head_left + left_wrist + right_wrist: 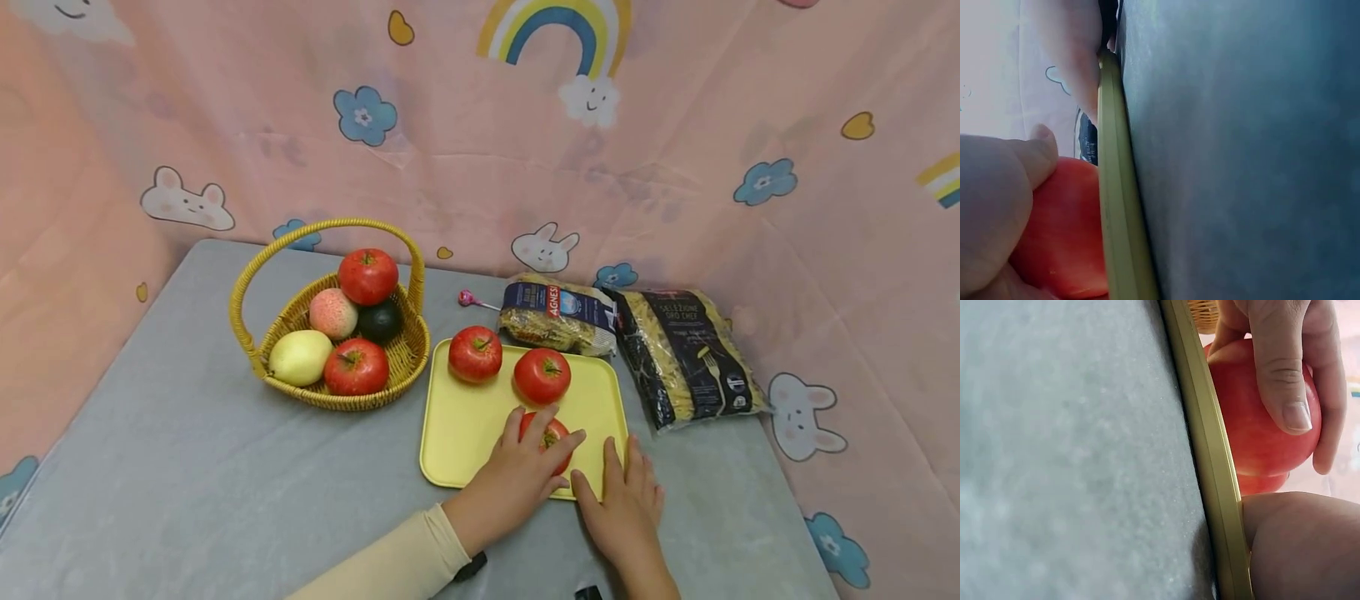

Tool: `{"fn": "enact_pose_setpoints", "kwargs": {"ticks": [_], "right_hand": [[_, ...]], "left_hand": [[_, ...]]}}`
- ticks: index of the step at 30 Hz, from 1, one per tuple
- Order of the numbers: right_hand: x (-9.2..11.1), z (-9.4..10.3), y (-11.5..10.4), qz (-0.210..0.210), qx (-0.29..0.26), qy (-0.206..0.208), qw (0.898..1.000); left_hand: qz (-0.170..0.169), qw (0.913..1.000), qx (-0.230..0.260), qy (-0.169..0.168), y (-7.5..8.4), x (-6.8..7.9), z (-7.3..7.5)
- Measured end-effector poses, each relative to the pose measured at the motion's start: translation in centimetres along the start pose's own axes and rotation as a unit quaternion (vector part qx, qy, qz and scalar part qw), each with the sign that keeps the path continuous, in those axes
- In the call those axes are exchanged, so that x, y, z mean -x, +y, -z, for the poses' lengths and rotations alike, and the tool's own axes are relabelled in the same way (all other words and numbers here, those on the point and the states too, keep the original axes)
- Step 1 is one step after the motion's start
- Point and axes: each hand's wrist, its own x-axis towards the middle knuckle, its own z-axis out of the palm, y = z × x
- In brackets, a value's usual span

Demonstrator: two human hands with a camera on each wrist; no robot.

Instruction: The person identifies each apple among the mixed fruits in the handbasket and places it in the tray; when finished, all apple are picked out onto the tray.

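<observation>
left hand grips the front red fruit, right hand loosely spread at the tray, so a bump could roll stuff off

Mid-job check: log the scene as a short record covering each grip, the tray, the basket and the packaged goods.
Left grip: fingers curled around the front tomato on the tray
Right grip: fingers extended at the tray's near right corner, holding no fruit
Tray load: front tomato, plus left rear tomato and right rear tomato
Basket: left of tray; two tomatoes, pear, peach, dark round fruit
Behind tray: AGNESI bag, lollipop at its left
Right of tray: black pasta bag
</observation>
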Motion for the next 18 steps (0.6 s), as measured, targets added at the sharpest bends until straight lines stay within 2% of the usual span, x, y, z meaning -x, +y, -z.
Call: {"fn": "enact_pose_setpoints", "kwargs": {"ticks": [8, 18], "right_hand": [[-0.1, 0.1, -0.1, -0.001, 0.003, -0.001, 1.0], [0.1, 0.1, -0.2, 0.007, 0.003, 0.011, 1.0]], "left_hand": [[-0.006, 0.9998, -0.013, 0.011, -0.1, -0.4, -0.4], [-0.011, 0.9999, -0.003, -0.006, 0.2, -1.2, -0.7]]}}
